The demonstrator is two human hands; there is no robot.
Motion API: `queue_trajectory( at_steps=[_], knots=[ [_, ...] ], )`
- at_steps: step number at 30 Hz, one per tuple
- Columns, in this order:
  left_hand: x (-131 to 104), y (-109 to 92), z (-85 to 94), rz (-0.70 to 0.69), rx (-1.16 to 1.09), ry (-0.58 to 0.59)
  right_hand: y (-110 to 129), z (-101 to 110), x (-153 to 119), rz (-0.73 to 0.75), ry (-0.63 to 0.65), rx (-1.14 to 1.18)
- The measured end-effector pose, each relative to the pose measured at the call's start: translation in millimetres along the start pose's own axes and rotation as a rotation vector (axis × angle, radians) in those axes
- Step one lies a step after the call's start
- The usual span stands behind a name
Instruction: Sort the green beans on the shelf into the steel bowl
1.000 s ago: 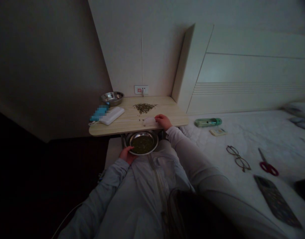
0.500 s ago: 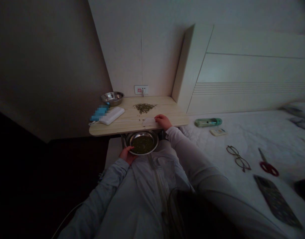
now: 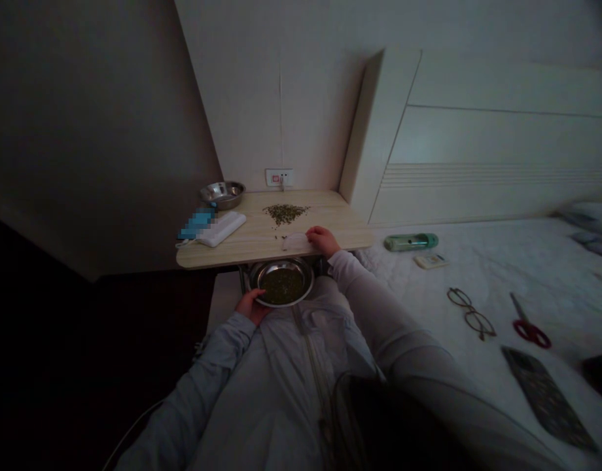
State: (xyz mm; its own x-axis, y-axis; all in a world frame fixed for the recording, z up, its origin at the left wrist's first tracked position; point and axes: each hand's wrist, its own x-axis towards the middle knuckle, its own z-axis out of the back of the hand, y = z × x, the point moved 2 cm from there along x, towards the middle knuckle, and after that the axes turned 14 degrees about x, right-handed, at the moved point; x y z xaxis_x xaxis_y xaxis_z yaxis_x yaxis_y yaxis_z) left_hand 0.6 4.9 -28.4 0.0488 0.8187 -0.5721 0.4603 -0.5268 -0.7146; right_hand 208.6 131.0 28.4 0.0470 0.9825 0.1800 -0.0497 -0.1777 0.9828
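My left hand (image 3: 252, 306) grips the near left rim of a metal bowl (image 3: 307, 288), thumb over the edge. The bowl sits just below the front edge of a light wood table (image 3: 232, 252), with small green beans or seeds (image 3: 282, 286) in it. My right hand (image 3: 323, 241) pinches a thin, whitish translucent piece (image 3: 296, 242), flat and rounded, close to the tabletop near the front edge. A few loose grains lie beside this piece. Behind it spreads a pile of the same greenish grains (image 3: 285, 213).
A second metal bowl (image 3: 223, 194), a white box-like device (image 3: 223, 229) and a blue pixelated item (image 3: 197, 224) are at the table's left. On the bed at right lie a green bottle (image 3: 411, 242), glasses (image 3: 470, 313), scissors (image 3: 529, 330) and a patterned phone-shaped object (image 3: 546, 396).
The translucent piece and my right hand have shifted very slightly, and fewer loose grains show at the table's front edge. My left hand keeps its hold on the bowl.
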Motion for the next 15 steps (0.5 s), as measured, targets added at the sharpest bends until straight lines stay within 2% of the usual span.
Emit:
queue_trajectory(
  at_steps=[15],
  knots=[
    [-6.2,-1.8,-2.5,-0.042,0.053,0.038,2.0,-0.2,-1.0,0.015,-0.019,-0.004]
  ],
)
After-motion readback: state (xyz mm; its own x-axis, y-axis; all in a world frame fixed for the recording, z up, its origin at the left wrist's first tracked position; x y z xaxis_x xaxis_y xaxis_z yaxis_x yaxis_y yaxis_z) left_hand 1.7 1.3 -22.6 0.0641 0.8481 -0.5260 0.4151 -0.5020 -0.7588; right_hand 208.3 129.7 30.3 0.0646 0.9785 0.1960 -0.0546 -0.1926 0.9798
